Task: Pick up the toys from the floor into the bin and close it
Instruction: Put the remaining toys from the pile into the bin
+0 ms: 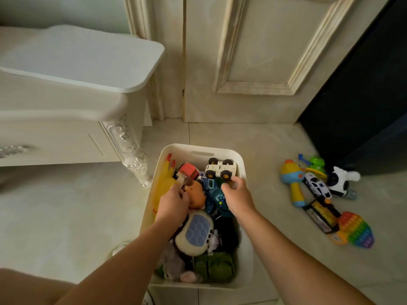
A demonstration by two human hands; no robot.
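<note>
Hands are both down inside the white bin (241, 159), which stands on the tiled floor in front of the panelled door (253, 51). The left hand (174, 204) is closed around a brown-orange toy (195, 194) near the bin's middle; the right hand (236, 194) has its fingers curled over something small and green beside the white wheeled truck (221, 168), though what exactly it grips I cannot tell. The step seems to be settling toys into the pile. To do it well, press each piece low and flat among the others so nothing rides above the rim and blocks the lid later; no lid is in view. More toys lie on the floor well to the right of the bin, clear of both hands: a yellow-and-blue duck rattle (290, 179), a white toy car (317, 184), a black-and-white plush (341, 180) and a rainbow pop-it (357, 231).
</note>
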